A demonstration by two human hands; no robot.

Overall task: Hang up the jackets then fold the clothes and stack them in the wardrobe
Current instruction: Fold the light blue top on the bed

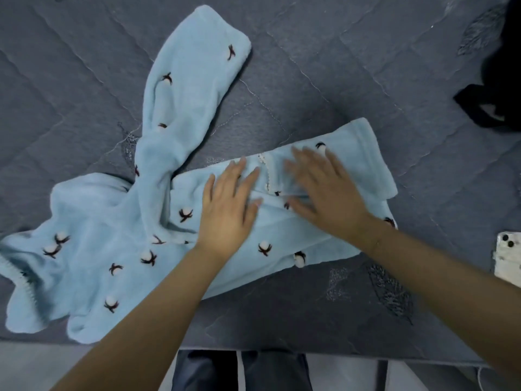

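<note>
My left hand (227, 206) lies flat, palm down and fingers spread, pressing on the light blue fleece garment (118, 249) near the middle of the frame; it grips nothing. My right hand (324, 190) is just to its right, also flat and spread on the same cloth, blurred, so I cannot tell more than that the fingers are apart and nothing is clamped. Between the two hands I see a fold line and a strip of pale scalloped trim.

The part under my palms is a folded band running toward the centre right of the frame. One sleeve (194, 88) stretches up to the upper left, lying flat. The rest of the garment spreads rumpled to the lower left, dotted with small white tufts on dark sprigs.

All of it lies on a grey quilted bedspread (338, 66) that fills most of the frame. At the upper right edge sits a black piece of clothing (496, 88), well apart from my hands. At the right edge, lower down, a white phone (509, 258) lies on the spread.
</note>
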